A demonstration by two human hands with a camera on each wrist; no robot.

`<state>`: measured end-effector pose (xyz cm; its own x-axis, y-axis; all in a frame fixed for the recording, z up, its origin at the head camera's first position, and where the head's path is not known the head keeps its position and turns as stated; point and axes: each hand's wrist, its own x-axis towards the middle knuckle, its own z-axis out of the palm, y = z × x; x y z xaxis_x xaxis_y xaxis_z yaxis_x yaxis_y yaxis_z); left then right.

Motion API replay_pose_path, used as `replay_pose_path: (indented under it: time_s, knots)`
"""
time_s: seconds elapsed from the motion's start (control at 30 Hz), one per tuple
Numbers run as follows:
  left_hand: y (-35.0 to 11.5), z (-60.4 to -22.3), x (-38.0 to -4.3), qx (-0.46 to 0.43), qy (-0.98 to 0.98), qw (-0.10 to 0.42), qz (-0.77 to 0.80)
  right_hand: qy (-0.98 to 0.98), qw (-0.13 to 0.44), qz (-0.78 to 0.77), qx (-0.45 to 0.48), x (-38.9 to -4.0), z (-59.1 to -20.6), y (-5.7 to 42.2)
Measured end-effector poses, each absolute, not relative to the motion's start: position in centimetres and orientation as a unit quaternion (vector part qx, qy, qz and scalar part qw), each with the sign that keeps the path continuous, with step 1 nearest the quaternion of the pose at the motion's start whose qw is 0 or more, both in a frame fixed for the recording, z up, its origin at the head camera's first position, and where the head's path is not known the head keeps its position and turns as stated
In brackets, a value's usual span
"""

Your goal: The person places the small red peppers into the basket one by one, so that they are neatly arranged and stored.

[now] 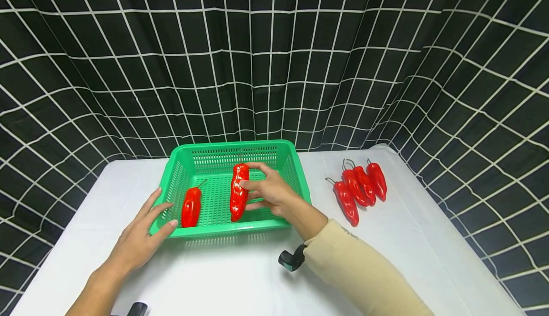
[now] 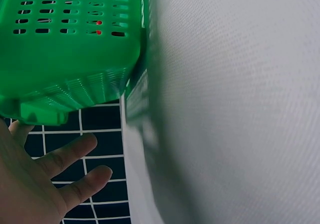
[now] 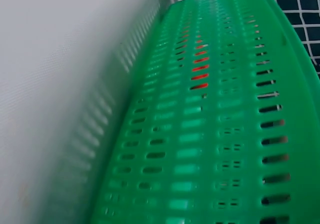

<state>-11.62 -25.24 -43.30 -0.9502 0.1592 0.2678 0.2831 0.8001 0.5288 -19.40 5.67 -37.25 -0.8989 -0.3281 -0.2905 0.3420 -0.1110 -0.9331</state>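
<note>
My right hand (image 1: 272,189) pinches a long red pepper (image 1: 238,194) inside the green plastic basket (image 1: 240,227), thumb on its near face and fingers at its right side. To the left in the basket lies another red pepper (image 1: 191,207) with its stem pointing away. My left hand (image 1: 139,237) is at the basket's left front corner, fingers spread and holding nothing. Seen from the left wrist, the same hand (image 2: 45,179) has its fingers extended close to the basket's rim. The right wrist view shows the slotted basket wall (image 3: 200,114), with the right hand out of sight.
Several more red peppers (image 1: 344,203) lie side by side on the white tablecloth (image 1: 403,239) right of the basket. Behind the table hangs a black curtain (image 1: 266,68) with a white grid. A black wrist strap (image 1: 293,258) shows below the right forearm.
</note>
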Motion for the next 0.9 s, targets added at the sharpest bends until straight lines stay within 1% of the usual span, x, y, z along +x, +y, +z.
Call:
replay_pose_path:
  time_s: [0.43,0.9]
  knots:
    - [-25.7,-43.3,-11.5,-0.117,-0.942,0.107,-0.295,0.661,0.236,-0.712,0.021,-20.2,-37.7,2.2]
    - [-25.3,-43.4,-11.7,-0.119,-0.942,0.104,-0.296,0.673,0.254,-0.694,0.036,-20.7,-38.8,0.5]
